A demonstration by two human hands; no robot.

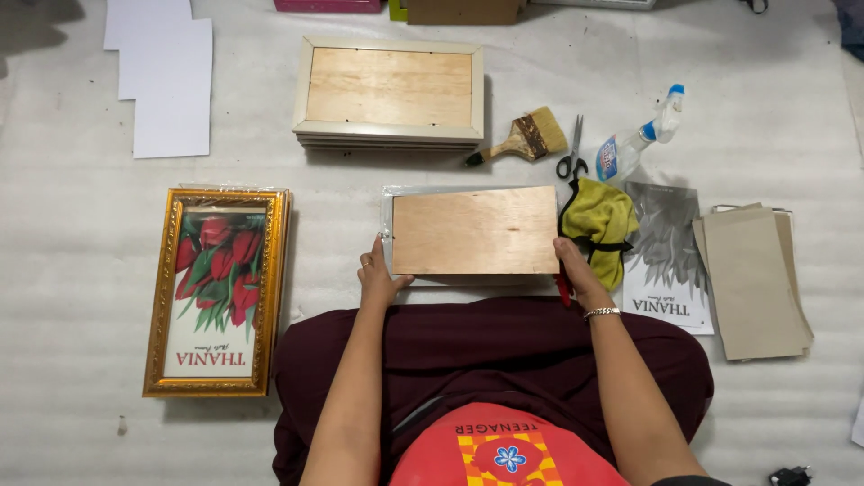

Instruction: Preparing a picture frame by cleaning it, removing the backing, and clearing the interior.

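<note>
1. Far left, the gold-framed tulip picture [218,292] lies flat and well apart from the hands — no risk there unless an elbow swings wide.
2. The left hand [379,274] grips the left edge of the plywood backing board [475,230], thumb on top, fingers curled under. The board sits slightly askew over a pale frame [387,216] lying face-down in front of the knees; if it goes down crooked, a corner could catch on the rim instead of seating.
3. Beyond it, a stack of pale frames [389,93] rests clear of the work.
4. The right hand [576,270] pinches the board's right edge, with something red just below the palm — I cannot tell what it is. An uneven press from either side could tip the board up.
5. Just beside that hand lies a yellow cloth [600,220]; its edge could get trapped under the board.
6. The scissors [571,153], brush [526,139] and spray bottle [641,137] lie near — a careless sweep could knock the bottle onto the grey print [664,252].
</note>
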